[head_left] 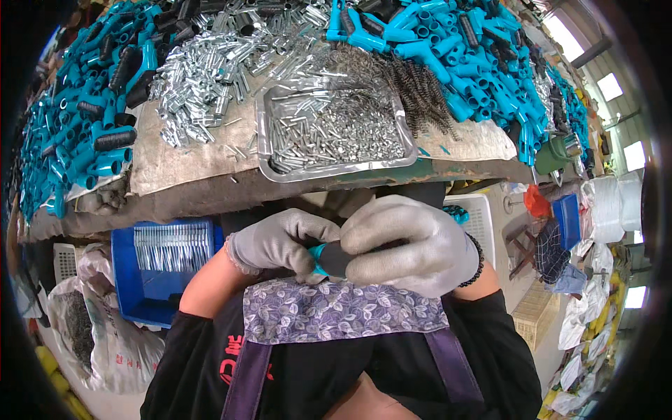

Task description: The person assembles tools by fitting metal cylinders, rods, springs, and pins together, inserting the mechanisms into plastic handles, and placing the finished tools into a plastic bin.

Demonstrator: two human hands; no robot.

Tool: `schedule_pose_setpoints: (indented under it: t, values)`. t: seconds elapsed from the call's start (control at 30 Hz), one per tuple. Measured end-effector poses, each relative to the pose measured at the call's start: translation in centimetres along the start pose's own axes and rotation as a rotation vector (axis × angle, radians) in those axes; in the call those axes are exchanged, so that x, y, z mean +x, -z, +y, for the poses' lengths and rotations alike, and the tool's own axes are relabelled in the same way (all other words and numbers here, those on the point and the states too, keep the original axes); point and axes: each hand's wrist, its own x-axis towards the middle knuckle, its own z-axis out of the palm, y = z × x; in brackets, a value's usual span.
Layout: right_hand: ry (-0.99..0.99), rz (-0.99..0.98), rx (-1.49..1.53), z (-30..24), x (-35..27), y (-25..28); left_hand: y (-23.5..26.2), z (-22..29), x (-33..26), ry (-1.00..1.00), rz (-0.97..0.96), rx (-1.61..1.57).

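In front of my chest, both gloved hands are closed on one small teal and black plastic handle [332,260]. My left hand [283,241], in a grey glove, pinches its teal end. My right hand [406,245], in a whitish-grey glove, wraps over the black part and hides much of the piece. Just beyond the hands, at the bench edge, sits a metal tray [269,171] of small metal pins and screws. Dark coil springs [423,94] lie at its right. Loose silver metal fittings [199,91] are heaped at its left.
Teal plastic handles [91,133] with black grips pile up at the bench's far left, and more teal handles [476,77] at its right. Below, at left, a blue bin [143,294] holds metal rods beside a white sack [129,353]. A white crate [483,224] stands at right.
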Motion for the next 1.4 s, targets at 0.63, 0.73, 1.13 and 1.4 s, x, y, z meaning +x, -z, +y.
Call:
schedule_pose_setpoints:
  t: [0.63,0.73,1.13,1.4]
  values:
    - [-0.488,0.476,-1.211,12.8,-1.9,10.5,-3.4,-1.0,6.1,-0.072,0.459,0.257]
    - [-0.768,0.18,-1.377,14.0,-0.1,10.7,-3.2,-0.9,6.5,-0.061,0.456,0.293]
    - [-0.755,0.693,-1.036,12.7,-1.6,11.6,-3.5,-0.1,4.4,-0.095,0.607,0.211]
    - [-0.52,0.21,-0.232,0.7,-3.7,6.0,-5.0,1.0,4.2,-0.159,0.627,0.314]
